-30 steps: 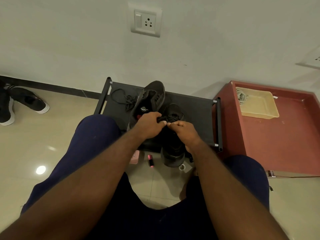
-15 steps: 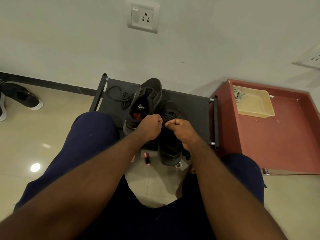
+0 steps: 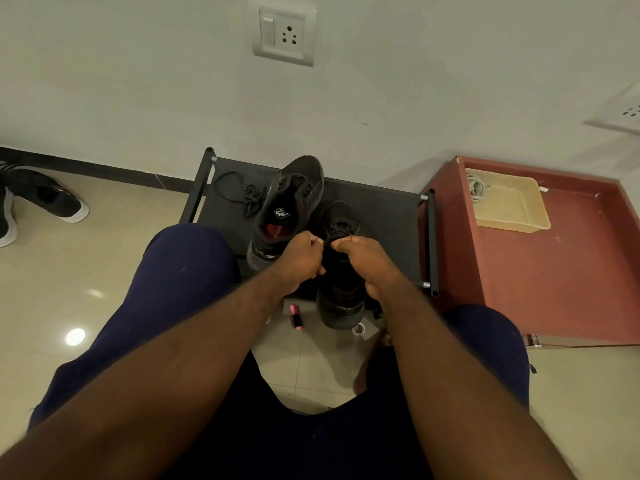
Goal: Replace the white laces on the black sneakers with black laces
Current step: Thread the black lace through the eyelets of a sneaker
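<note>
The left hand (image 3: pixel 300 258) and right hand (image 3: pixel 362 259) meet knuckle to knuckle, fingers curled on the black lace (image 3: pixel 341 227) of the sneaker (image 3: pixel 341 299) overhanging the shoe rack's (image 3: pixel 388 216) front edge (drawn close for reach, I'd guess). A spare lace (image 3: pixel 249 199) lies near the far left corner.

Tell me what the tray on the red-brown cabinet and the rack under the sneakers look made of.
Tray: likely plastic, beige and matte, with thin moulded walls and rounded corners. Rack: the shelf looks like black fabric, dull and flat. Its side rails look like black metal tube with silvery joints.
</note>
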A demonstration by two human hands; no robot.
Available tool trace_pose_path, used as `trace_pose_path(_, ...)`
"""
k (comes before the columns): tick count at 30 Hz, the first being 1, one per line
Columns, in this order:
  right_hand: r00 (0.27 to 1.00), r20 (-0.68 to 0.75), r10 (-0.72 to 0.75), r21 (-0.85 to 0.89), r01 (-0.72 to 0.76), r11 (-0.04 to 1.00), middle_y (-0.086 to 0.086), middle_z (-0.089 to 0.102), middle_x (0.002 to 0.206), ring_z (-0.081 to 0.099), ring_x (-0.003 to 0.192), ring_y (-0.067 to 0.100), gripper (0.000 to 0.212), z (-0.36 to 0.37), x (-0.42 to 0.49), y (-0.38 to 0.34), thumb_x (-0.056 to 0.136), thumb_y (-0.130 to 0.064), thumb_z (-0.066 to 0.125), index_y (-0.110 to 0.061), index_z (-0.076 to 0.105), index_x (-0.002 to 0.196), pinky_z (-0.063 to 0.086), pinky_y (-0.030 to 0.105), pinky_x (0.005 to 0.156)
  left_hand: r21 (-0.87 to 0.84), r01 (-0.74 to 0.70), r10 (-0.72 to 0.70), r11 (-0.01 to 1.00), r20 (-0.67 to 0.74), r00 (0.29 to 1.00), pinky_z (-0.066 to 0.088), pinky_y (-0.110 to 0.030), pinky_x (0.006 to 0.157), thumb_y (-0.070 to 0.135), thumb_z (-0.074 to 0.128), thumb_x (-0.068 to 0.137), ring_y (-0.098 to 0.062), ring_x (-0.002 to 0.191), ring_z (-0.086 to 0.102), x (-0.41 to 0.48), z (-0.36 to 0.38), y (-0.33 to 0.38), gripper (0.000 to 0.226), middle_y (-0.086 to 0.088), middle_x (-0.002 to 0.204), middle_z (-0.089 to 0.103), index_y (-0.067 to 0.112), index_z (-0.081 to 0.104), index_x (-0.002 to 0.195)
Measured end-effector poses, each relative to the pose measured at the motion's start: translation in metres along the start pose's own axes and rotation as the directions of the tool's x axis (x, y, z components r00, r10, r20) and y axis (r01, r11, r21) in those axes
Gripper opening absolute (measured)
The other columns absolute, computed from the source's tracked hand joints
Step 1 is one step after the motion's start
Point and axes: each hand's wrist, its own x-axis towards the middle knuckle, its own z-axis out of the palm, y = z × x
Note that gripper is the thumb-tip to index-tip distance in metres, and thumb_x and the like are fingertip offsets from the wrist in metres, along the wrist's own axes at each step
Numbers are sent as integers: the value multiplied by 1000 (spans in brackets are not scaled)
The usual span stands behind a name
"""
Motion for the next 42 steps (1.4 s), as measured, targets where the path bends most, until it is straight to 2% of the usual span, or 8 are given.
trace_pose_path(7, 1000, -16, -7, 28, 7, 1000, 13, 75, 97, 69, 94, 24, 11, 0, 0, 0, 92, -13, 66, -9, 76, 93, 56, 36, 85, -184, 109, -112, 977, -5, 994, 32, -18, 37, 30, 49, 103, -13, 48, 38, 10, 3, -5, 26, -6, 62, 46, 7, 56, 93)
trace_pose_path(14, 1000, -18, -5, -62, 4, 998, 13, 74, 98, 67, 91, 22, 15, 1, 4, -5, 91, -18, 66, -7, 75, 97, 55, 37, 83, -284, 54, -72, 957, -53, 996, 37, -21, 49, 13, 43, 104, -10, 57, 41, 14, 13, -9, 28, 0, 71, 46, 11, 49, 76)
trace_pose_path(21, 995, -41, -89, -181, 80, 980, 8, 74, 97, 66, 88, 15, 13, -5, 4, -4, 91, -16, 66, -8, 76, 94, 54, 30, 80, -380, 56, -101, 923, -100, 990, 39, -16, 45, 17, 39, 106, -8, 58, 44, 11, 21, -8, 18, 1, 74, 51, 8, 52, 96)
trace_pose_path(24, 994, -45, -101, -196, 90, 976, 11, 74, 95, 68, 90, 21, 13, -6, 5, -4, 90, -15, 66, -7, 76, 91, 55, 36, 84, -334, 38, -64, 942, -67, 996, 41, -21, 52, 22, 42, 106, -9, 60, 44, 11, 16, -7, 23, -2, 75, 50, 9, 54, 91)
trace_pose_path(29, 917, -50, -395, -420, 339, 842, 6, 68, 98, 65, 94, 15, 7, -11, -1, 15, 87, -9, 66, -13, 69, 92, 56, 37, 86, -232, -11, 15, 973, 14, 1000, 45, -22, 58, 30, 55, 100, -12, 68, 48, 10, 10, -7, 31, -7, 83, 54, 0, 61, 108)
trace_pose_path(33, 916, -138, -377, -323, 318, 891, -1, 60, 117, 58, 109, 11, 34, -18, -12, 32, 89, -5, 67, -20, 51, 115, 48, 25, 91, -262, -9, 13, 965, 14, 1000, 43, -17, 51, 19, 56, 100, -9, 61, 45, 14, 11, -8, 20, -4, 72, 51, 1, 61, 105)
trace_pose_path(40, 917, -140, -373, -341, 309, 888, -2, 64, 106, 60, 96, 9, 19, -20, -8, 39, 96, -9, 59, -16, 61, 114, 51, 17, 81, 37, -209, 211, 977, -42, 977, 50, -24, 64, 16, 61, 97, -10, 69, 60, 13, 10, -7, 16, -4, 79, 67, 3, 70, 94)
trace_pose_path(42, 913, -146, -381, -340, 315, 886, 0, 65, 107, 62, 98, 12, 19, -19, -6, 41, 96, -10, 59, -16, 62, 114, 53, 23, 84, 155, -241, 251, 958, -50, 967, 51, -23, 69, 16, 61, 96, -11, 78, 64, 12, 6, -4, 15, -3, 85, 69, 5, 71, 95)
